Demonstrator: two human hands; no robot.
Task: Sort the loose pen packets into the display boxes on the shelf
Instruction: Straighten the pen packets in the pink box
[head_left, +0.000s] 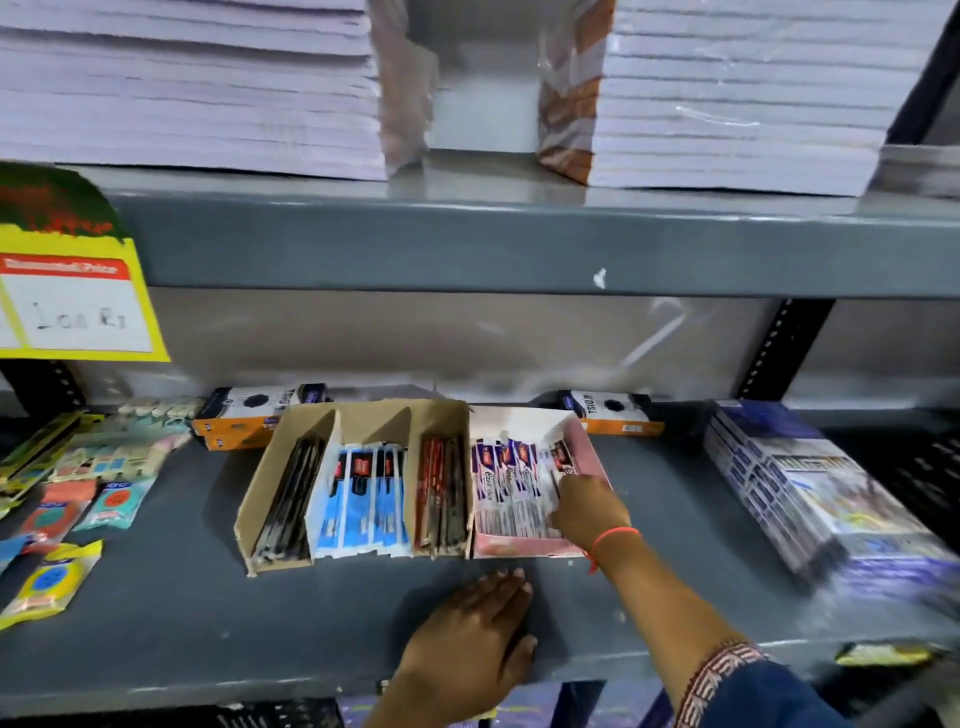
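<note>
A brown cardboard display box (358, 415) with three slots stands on the grey shelf (171, 597). Its slots hold black pen packets (288, 499), blue pen packets (363, 499) and red pen packets (441, 493). Touching its right side is a pink display box (519, 545) filled with purple-and-white pen packets (511, 488). My right hand (584, 506) reaches into the pink box, its fingers on the purple-and-white packets at the right side. My left hand (467, 644) lies flat on the shelf in front of the boxes, fingers apart and holding nothing.
Orange-and-white boxes (244, 421) stand behind the display boxes. Eraser and sharpener packets (78, 488) lie at the left. A stack of blue-and-white boxes (810, 493) sits at the right. Stacks of notebooks (727, 98) fill the upper shelf. A yellow price tag (78, 301) hangs at the left.
</note>
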